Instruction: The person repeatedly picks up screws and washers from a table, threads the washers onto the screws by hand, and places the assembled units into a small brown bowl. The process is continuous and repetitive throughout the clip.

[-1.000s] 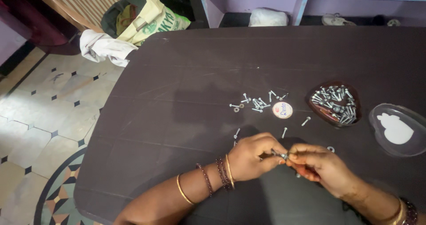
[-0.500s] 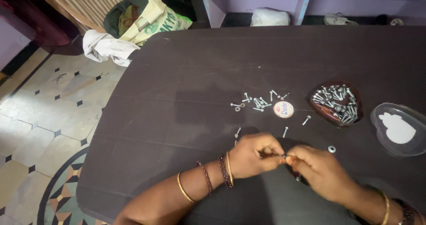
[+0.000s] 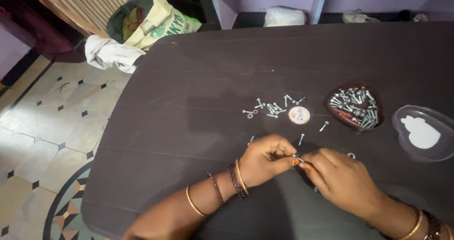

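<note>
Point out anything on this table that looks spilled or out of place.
Small screws lie scattered loose on the dark table, outside the heart-shaped dish holding the rest. That dish's clear lid lies off, beside it.

A dark brown tabletop [image 3: 198,79] with rounded corners fills most of the view. At nine o'clock lies a pale tiled floor [image 3: 47,126] with small dark diamonds. At eleven o'clock sit a bulging bag [image 3: 151,22] and white cloth [image 3: 109,53]. Blue-framed purple shelving [image 3: 321,3] runs across twelve o'clock.

Left hand [image 3: 266,158], right hand [image 3: 341,179]: fingertips pinched together, meeting mid-front.
</note>
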